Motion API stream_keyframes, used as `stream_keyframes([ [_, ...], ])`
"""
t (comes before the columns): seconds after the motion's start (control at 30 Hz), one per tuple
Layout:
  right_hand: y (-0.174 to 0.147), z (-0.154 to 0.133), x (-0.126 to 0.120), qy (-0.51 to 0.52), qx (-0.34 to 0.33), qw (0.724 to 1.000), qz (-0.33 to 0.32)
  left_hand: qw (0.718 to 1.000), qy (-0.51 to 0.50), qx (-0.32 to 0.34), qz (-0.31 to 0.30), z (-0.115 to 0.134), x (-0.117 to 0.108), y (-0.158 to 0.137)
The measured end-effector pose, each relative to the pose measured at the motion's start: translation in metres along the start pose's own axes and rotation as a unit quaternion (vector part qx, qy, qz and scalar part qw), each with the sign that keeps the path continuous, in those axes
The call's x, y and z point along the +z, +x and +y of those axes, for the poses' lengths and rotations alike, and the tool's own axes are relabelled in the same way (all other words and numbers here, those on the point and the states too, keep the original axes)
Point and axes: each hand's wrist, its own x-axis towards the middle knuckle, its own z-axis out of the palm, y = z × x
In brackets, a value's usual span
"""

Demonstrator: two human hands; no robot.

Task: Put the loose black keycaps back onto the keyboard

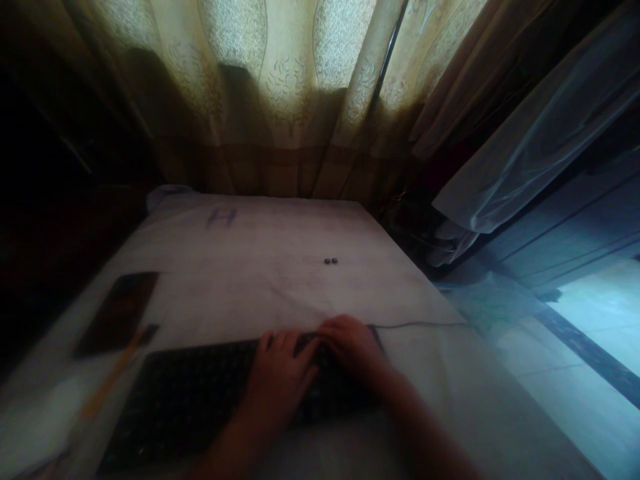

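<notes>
A black keyboard (195,393) lies slanted on the light cloth at the front of the table. My left hand (283,363) rests on its right-centre keys, fingers apart and the thumb reaching toward the other hand. Over the keyboard's upper right part, my right hand (350,343) has its fingers curled and pressed together. Its fingertips meet the keyboard near my left thumb; blur and shadow hide whether anything is between them. Two small dark pieces (331,261) sit side by side on the cloth beyond my hands.
A flat dark rectangular object (120,313) lies at the left, beside a slim orange tool with a dark end (117,373). A thin cable (420,325) runs right from the keyboard. Patterned curtains (290,100) hang behind the table (280,233); pale fabric (520,147) hangs at the right.
</notes>
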Motion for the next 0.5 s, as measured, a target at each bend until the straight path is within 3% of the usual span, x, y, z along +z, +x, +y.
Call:
stream_keyframes([
  [0.17,0.0,0.0002,0.0006,-0.038,-0.03,0.999,-0.002,1.0,-0.002,-0.002,0.002,-0.0011,0.0021,-0.0007],
  [0.5,-0.0026,0.0073,0.0018,0.028,-0.027,0.999,0.002,1.0,-0.003,0.001,-0.006,-0.001,-0.0004,-0.0003],
])
